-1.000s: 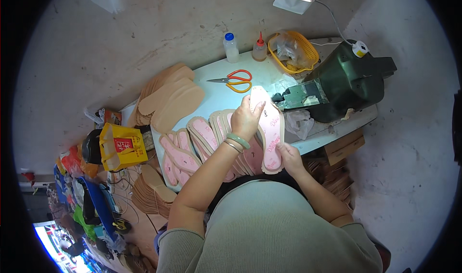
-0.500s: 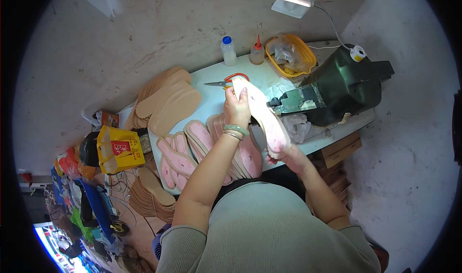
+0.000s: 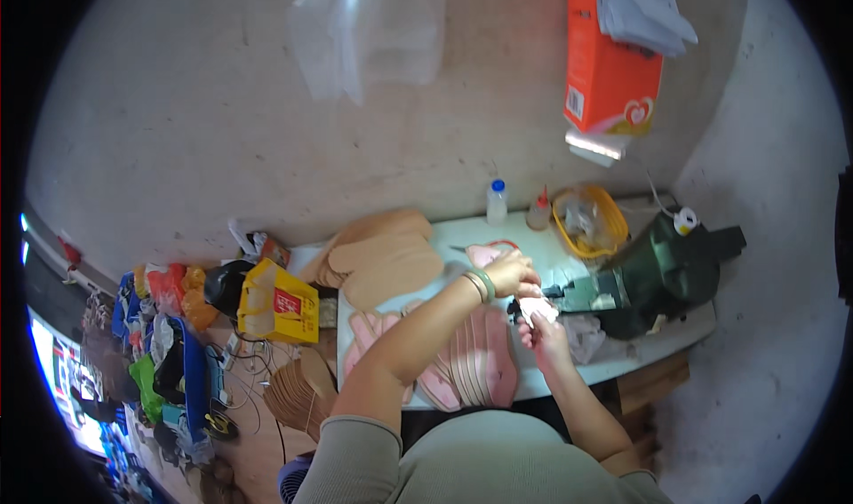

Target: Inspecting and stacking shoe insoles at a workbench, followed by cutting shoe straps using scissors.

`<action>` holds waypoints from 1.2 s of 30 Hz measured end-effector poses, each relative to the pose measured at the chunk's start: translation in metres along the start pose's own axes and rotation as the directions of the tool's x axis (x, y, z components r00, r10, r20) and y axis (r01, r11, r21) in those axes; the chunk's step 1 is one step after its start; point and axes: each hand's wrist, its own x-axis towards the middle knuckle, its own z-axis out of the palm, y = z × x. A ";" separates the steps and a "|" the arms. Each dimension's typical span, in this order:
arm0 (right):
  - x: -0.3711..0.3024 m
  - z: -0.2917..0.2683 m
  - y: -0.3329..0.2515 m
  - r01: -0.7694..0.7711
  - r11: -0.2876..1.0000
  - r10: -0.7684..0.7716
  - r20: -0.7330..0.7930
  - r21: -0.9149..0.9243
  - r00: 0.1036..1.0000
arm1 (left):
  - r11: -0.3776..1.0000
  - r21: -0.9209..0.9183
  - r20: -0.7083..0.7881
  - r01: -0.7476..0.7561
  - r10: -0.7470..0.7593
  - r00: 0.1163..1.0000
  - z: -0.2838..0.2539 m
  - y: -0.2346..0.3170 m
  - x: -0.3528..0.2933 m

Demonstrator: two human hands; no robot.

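Observation:
My left hand (image 3: 511, 275), with bracelets at the wrist, has its fingers bent over a pink-faced insole (image 3: 482, 255). One end of that insole shows beyond the hand; the rest is hidden by my fingers. Close below and to the right, my right hand (image 3: 544, 333) is closed on a crumpled white piece that looks like tissue (image 3: 538, 309). Both hands are near the narrow arm of a dark green machine (image 3: 597, 292). Scissors with red handles (image 3: 506, 244) lie partly hidden behind my left hand. Rows of pink insoles (image 3: 475, 362) lie left of my right hand.
Tan insole sheets (image 3: 391, 269) are stacked at the table's left. At the back stand a blue-capped bottle (image 3: 497, 204), a red-tipped bottle (image 3: 539, 211) and a yellow basket (image 3: 613, 229). A yellow bag (image 3: 280, 301) stands beyond the left edge. A clear plastic bag (image 3: 577, 337) lies beside the machine.
The insole, held up lengthwise between both hands before, is now mostly hidden under my left hand. My right hand has closed on the white piece. The view has tilted up toward the wall.

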 end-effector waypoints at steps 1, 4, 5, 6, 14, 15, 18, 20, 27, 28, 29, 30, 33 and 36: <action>0.002 0.004 0.003 -0.026 0.999 0.026 0.009 -0.022 1.000 | 0.999 0.029 0.015 0.033 -0.034 0.999 0.001 -0.006 -0.008; 0.006 0.000 0.000 -0.036 0.997 0.035 -0.017 -0.071 0.999 | 0.995 0.054 0.056 0.082 -0.085 0.995 0.004 -0.005 -0.009; 0.006 -0.004 0.000 -0.039 0.996 0.036 -0.034 -0.083 0.999 | 0.993 0.075 0.077 0.092 -0.098 0.992 0.004 -0.001 -0.009; 0.009 -0.008 0.000 -0.040 0.994 0.036 -0.038 -0.098 0.999 | 0.987 0.085 0.081 0.134 -0.141 0.987 0.005 0.004 -0.010; 0.007 -0.013 -0.011 -0.037 0.976 0.022 -0.071 -0.214 0.997 | 0.956 -0.032 -0.056 0.292 -0.293 0.954 0.020 0.021 -0.027; 0.007 -0.014 -0.014 -0.024 0.970 0.006 -0.075 -0.242 0.997 | 0.947 -0.068 -0.072 0.315 -0.320 0.945 0.021 0.024 -0.027; 0.004 -0.011 -0.019 0.006 0.964 -0.025 -0.067 -0.267 0.997 | 0.915 -0.209 -0.126 0.345 -0.375 0.918 0.032 0.028 -0.034; 0.004 -0.018 -0.016 0.039 0.961 -0.059 -0.066 -0.273 0.996 | 0.874 -0.290 -0.131 0.389 -0.439 0.889 0.031 0.038 -0.034; -0.027 -0.037 0.016 0.080 0.952 -0.064 0.063 -0.296 0.996 | 0.743 -0.398 -0.101 0.538 -0.618 0.780 0.044 0.058 -0.042; -0.037 -0.040 0.023 0.055 0.955 -0.029 0.096 -0.292 0.995 | 0.752 -0.388 -0.118 0.533 -0.614 0.780 0.046 0.058 -0.040; -0.043 -0.044 0.034 0.018 0.971 0.010 0.119 -0.238 0.993 | 0.758 -0.380 -0.134 0.530 -0.612 0.780 0.048 0.058 -0.038; -0.048 -0.051 0.039 0.041 0.967 -0.013 0.111 -0.252 0.994 | 0.763 -0.373 -0.146 0.528 -0.610 0.779 0.053 0.058 -0.037; -0.068 -0.039 0.030 0.079 0.958 -0.062 0.071 -0.277 0.996 | 0.713 -0.400 -0.157 0.576 -0.672 0.724 0.045 0.060 -0.035; -0.055 -0.051 0.018 0.121 0.905 -0.115 0.038 -0.407 0.993 | 0.781 -0.358 -0.309 0.511 -0.616 0.725 0.057 0.041 -0.024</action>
